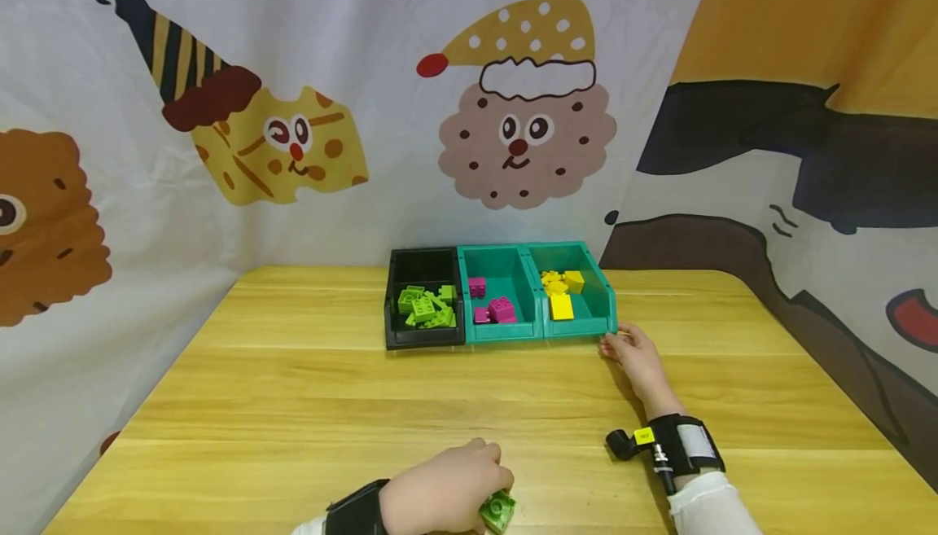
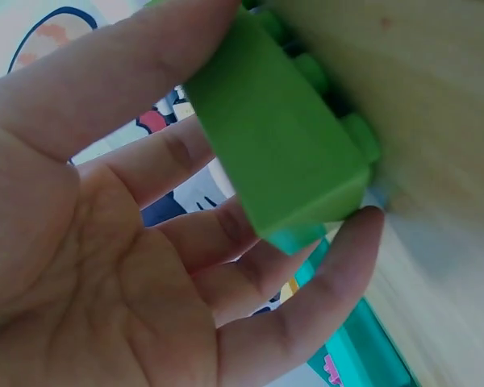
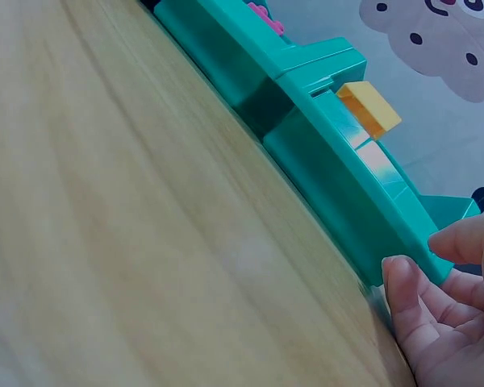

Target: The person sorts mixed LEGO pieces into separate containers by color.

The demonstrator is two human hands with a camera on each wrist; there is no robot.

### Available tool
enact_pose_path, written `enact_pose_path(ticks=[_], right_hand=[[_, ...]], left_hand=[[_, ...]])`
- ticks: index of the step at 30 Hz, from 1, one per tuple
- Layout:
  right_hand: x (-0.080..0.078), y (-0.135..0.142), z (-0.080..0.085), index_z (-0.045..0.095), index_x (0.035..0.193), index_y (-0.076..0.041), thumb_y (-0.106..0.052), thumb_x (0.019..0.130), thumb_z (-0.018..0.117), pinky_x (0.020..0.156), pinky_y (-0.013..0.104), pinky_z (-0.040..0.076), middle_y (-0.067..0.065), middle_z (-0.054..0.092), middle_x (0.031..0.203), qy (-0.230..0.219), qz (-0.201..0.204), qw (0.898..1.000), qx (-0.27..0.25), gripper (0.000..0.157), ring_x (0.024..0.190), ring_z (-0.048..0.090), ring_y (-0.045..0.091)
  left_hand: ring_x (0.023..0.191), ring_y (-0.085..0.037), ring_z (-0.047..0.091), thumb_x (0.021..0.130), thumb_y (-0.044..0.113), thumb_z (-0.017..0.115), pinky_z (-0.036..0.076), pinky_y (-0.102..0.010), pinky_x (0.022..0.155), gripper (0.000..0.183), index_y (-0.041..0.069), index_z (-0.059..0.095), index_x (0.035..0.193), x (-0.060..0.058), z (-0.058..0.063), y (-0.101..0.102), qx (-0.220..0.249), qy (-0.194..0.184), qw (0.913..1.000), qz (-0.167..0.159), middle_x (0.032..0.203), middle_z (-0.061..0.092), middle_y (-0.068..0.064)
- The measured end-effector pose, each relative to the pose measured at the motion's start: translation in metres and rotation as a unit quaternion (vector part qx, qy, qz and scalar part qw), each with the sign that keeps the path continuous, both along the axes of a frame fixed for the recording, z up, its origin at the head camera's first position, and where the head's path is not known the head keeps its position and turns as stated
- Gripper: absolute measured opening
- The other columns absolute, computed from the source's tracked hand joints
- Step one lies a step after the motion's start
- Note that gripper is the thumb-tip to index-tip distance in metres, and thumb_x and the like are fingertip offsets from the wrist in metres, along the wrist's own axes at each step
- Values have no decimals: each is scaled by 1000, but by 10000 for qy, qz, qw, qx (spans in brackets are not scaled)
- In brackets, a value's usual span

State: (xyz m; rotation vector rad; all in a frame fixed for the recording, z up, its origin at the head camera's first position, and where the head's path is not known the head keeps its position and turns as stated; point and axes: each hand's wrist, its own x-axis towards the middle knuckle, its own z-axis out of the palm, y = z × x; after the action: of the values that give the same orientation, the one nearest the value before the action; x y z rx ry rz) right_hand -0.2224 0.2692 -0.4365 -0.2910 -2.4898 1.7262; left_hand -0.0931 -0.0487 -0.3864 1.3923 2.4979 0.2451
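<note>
Near the front edge of the table, my left hand (image 1: pixel 450 490) holds a green toy building brick (image 1: pixel 498 510) between thumb and fingers. Close up in the left wrist view, that green brick (image 2: pixel 282 137) has studs facing the tabletop. My right hand (image 1: pixel 636 360) is at the front right corner of the right-hand teal bin (image 1: pixel 586 328). The right wrist view has the fingertips of my right hand (image 3: pixel 444 314) around that bin's lower corner (image 3: pixel 423 250).
Three joined bins stand at the table's back: a black bin (image 1: pixel 425 341) with several green bricks (image 1: pixel 425 307), a middle teal bin (image 1: pixel 506 333) with magenta bricks (image 1: pixel 501 309), and the right one with yellow pieces (image 1: pixel 561 307). A printed cloth (image 1: pixel 396 152) hangs behind.
</note>
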Motion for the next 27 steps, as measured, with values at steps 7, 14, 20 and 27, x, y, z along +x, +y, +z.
enact_pose_path(ticks=[7,14,20,27], right_hand=[[0,0,-1,33,136,8,-19,100,44,73,11,47,15,59,105,17,18,10000,-30,47,76,58,-4],[0,0,0,33,136,9,-18,100,44,73,11,48,13,59,103,43,36,10000,-74,46,75,58,-4],[0,0,1,33,136,9,-16,100,44,72,12,48,11,59,101,66,36,9999,-107,46,74,58,-4],[2,-2,2,35,134,11,-15,100,45,72,12,48,11,61,99,182,4,9997,-163,44,74,58,-4]], left_hand=[[70,2,41,73,26,81,36,-13,62,30,21,65,97,1,-3,3,-21,53,10000,-13,80,51,13],[69,1,40,73,24,81,35,-13,61,28,21,65,97,2,-3,4,-36,113,9999,-19,79,50,13],[69,1,40,74,24,80,36,-13,61,28,21,65,97,2,-3,4,-66,95,9999,-34,79,50,13],[68,0,42,74,17,79,37,-15,60,27,19,65,97,1,2,4,-123,142,9995,253,78,51,11]])
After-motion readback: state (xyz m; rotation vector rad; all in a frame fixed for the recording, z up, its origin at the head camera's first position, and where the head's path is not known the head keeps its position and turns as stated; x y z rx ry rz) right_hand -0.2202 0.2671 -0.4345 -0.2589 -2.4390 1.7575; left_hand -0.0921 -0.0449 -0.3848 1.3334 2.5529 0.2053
